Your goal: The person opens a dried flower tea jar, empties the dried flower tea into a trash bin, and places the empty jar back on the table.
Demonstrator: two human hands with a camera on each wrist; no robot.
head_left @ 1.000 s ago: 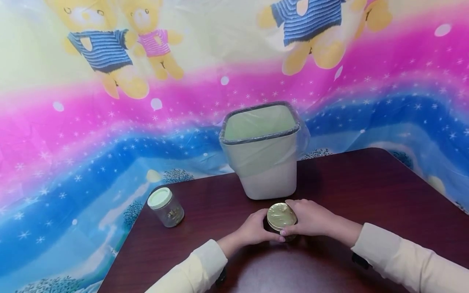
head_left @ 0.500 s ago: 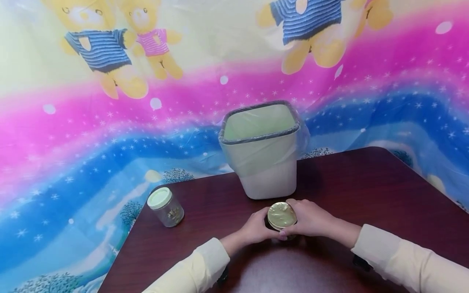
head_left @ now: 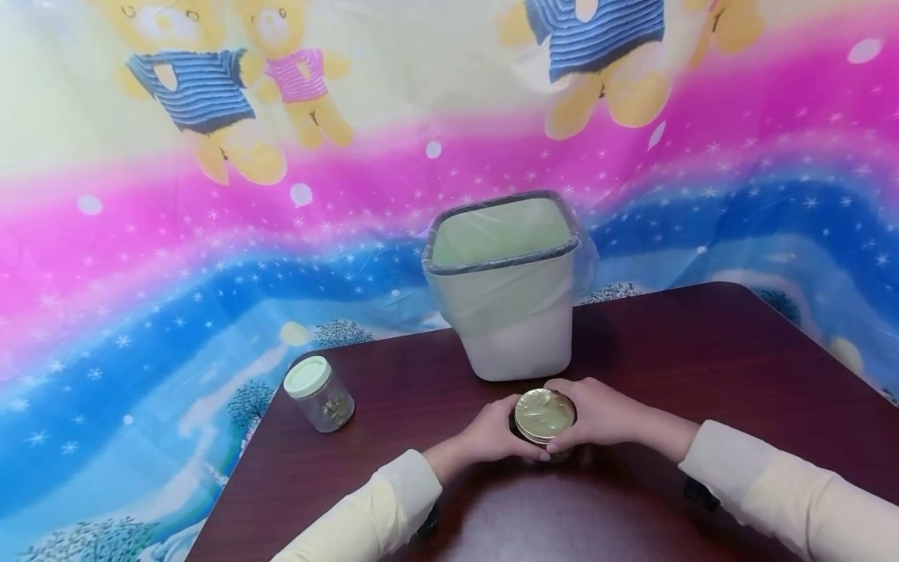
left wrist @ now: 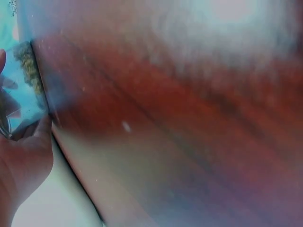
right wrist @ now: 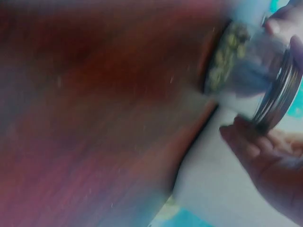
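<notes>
Dark table [head_left: 702,359]: both hands [head_left: 600,412] grip gold-lidded jar [head_left: 544,415]; bin [head_left: 516,324] behind.

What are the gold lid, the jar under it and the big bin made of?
The gold lid looks like shiny metal, perhaps foil-covered: it gleams and its top is crinkled. The jar is smooth and clear, with yellowish bits showing through: plastic or glass, I can't tell. The bin seems plastic, with a dull, even, pale surface.
</notes>
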